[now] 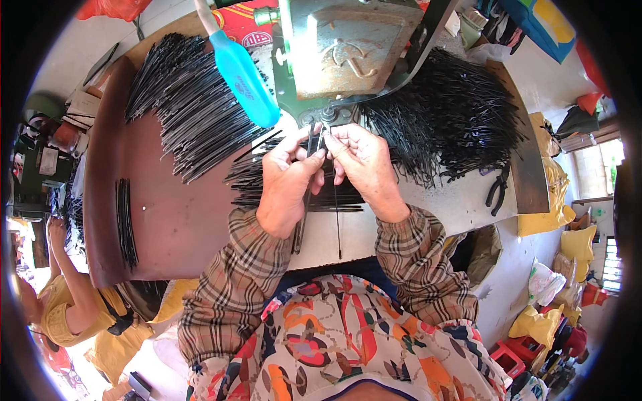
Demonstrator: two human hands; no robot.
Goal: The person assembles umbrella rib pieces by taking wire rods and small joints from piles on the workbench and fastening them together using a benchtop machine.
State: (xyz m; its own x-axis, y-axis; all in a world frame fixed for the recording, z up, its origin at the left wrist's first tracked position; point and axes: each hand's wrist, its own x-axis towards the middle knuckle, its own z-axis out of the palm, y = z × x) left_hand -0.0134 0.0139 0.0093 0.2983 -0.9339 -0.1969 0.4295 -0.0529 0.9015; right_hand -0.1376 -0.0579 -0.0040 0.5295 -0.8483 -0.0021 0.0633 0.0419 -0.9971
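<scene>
Both my hands meet at the middle of the bench, just below the small metal working head (pixel 326 115) of a bench machine (pixel 361 57). My left hand (pixel 284 179) is closed around several thin black metal rods (pixel 301 230), which look like umbrella ribs; their lower ends point toward me. Its thumb and fingers pinch near the upper ends. Opposite it, my right hand (pixel 366 164) is closed in a pinch on one thin black rod (pixel 338 227) hanging straight down toward the bench edge. The exact fingertip contact is partly hidden. More black rods (pixel 251 180) lie beneath my wrists.
Big piles of black rods lie at left (pixel 194 100) and right (pixel 455 113). A small bundle (pixel 125 220) rests on the brown sheet (pixel 174 227). Black-handled pliers (pixel 497 192) lie at right. A blue lamp (pixel 244 80) hangs close above. A person (pixel 70 294) works at far left.
</scene>
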